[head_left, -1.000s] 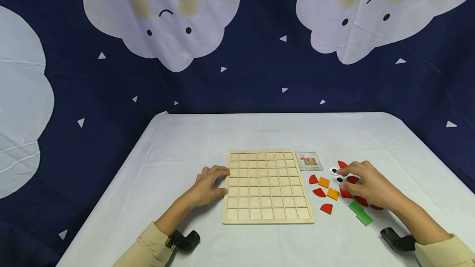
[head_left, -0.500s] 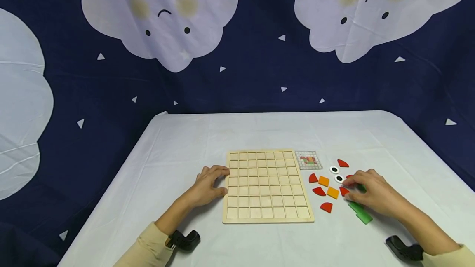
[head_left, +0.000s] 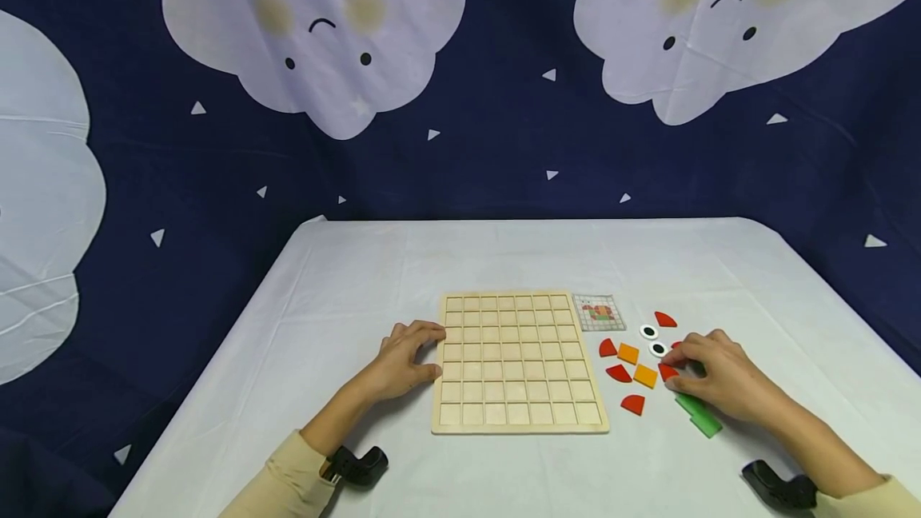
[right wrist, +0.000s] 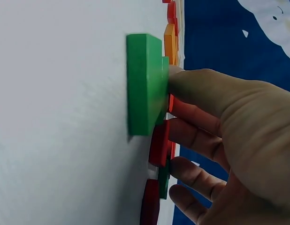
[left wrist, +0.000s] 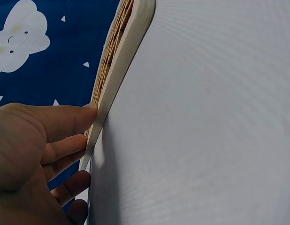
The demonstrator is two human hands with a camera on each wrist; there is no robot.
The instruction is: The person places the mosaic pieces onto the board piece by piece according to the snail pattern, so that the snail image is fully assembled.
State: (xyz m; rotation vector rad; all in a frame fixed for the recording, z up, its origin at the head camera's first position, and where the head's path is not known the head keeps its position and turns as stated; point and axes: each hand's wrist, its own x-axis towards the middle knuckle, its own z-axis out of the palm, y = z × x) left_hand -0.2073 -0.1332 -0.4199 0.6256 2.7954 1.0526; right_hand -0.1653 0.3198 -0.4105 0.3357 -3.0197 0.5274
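Observation:
My left hand (head_left: 403, 362) rests its fingertips and thumb along the left edge of a wooden grid board (head_left: 520, 430), fingers loosely bent and spread. Close up, the board's pale rim (left wrist: 120, 70) shows at the thumb tip. Right hand (head_left: 723, 374): thumb and index finger pinch a red quarter-circle tile (head_left: 667, 372) from either side, low among the loose pieces. Two green tiles (head_left: 699, 414) lie just below that thumb; one green tile (right wrist: 146, 84) looms large in the right wrist view. More red and green pieces are partly hidden beneath the palm.
A small pattern card (head_left: 600, 312) lies at the board's upper right corner. Between board and right hand are orange squares (head_left: 645, 376), red quarter-circles (head_left: 633, 404) and two eye discs (head_left: 649, 332). White cloth (head_left: 345, 286) covers the table; a dark blue cloud-print curtain (head_left: 496, 166) hangs behind.
My right hand has drawn back from the eye discs, slightly down and right, and closed thumb and index finger about the red quarter-circle tile. The left hand stays on the board edge.

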